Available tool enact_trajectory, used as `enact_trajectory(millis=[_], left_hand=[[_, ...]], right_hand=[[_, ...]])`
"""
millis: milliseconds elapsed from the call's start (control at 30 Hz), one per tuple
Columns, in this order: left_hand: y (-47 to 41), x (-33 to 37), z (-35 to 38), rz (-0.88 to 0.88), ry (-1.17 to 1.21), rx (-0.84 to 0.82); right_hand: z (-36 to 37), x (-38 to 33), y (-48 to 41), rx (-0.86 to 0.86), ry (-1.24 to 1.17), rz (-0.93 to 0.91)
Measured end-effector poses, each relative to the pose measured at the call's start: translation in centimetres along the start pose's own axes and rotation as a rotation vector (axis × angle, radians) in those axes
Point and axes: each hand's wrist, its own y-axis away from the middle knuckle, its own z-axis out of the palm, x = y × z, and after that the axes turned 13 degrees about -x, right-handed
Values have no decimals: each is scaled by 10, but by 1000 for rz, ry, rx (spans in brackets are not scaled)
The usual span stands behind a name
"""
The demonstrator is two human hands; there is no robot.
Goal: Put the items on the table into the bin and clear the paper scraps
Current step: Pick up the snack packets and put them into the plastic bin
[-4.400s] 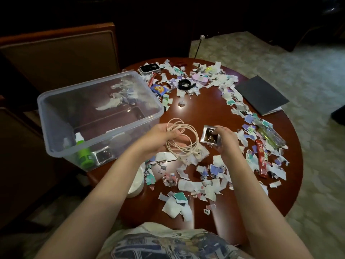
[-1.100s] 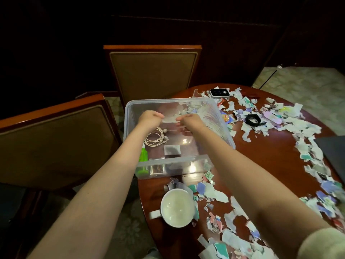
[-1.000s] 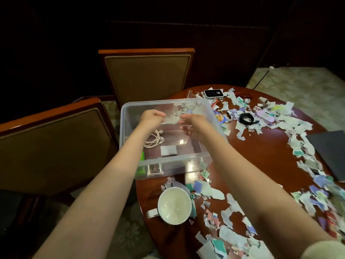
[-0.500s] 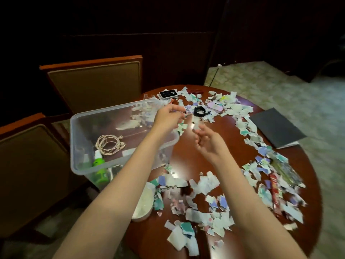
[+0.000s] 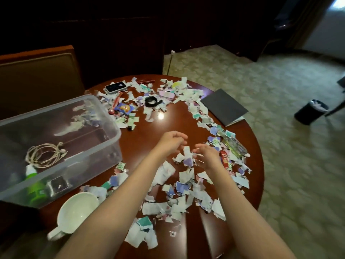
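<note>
1. Bin (image 5: 106,109): clear plastic, at the left edge of the desk (image 5: 168,122). It holds a coiled earphone cable (image 5: 44,156), a green bottle (image 5: 34,186) and a silvery packet (image 5: 58,186). Seconds ago the cable and the packet were in the person's hands. Both now lie inside, so two more items count as cleared.
2. White mug (image 5: 78,210): on the desk just in front of the bin, not yet binned.
3. Left hand (image 5: 171,143): back from the bin and over the middle of the desk. Its grip is loosely curled, fingers apart, and holds nothing.
4. Paper scraps (image 5: 179,200): strewn around the desk, thickest at the near edge. A small cluster lies between the two hands.
5. Right hand (image 5: 207,156): back from the bin as well. Its grip is half spread and appears empty. The fingertips are just above or touching the cluster, but blur hides which.
6. Still on the desk: a phone-like device (image 5: 115,87), a black band (image 5: 152,101) and a pink case (image 5: 166,94) on the far side, a red sachet (image 5: 225,159) beside the right hand, and a dark notebook (image 5: 224,107) at the right.
7. Judgement: most of the task remains. The hands look set to gather scraps next.
</note>
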Motion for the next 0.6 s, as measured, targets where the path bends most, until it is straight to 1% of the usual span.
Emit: enact_trajectory(millis=[100,200,267,333,433,600], left_hand=[[-11,-4,16,-56,-5,-55],[-22,-6,29,-92,-29,-108],[-29,-8,36,-113,-38,-137],[-35,-10,43,-131,-55,-158],[-42,-12,51,-162,-59,-173],[-53,-16,59,-201,-69,-188]], right_hand=[[-30,12,-9,127,125,-15],[-58,23,-19,328,404,-5],[-75,29,-23,392,555,31],[-90,35,-30,401,622,72],[-103,38,-39,399,654,137],[-106,39,-48,318,773,167]])
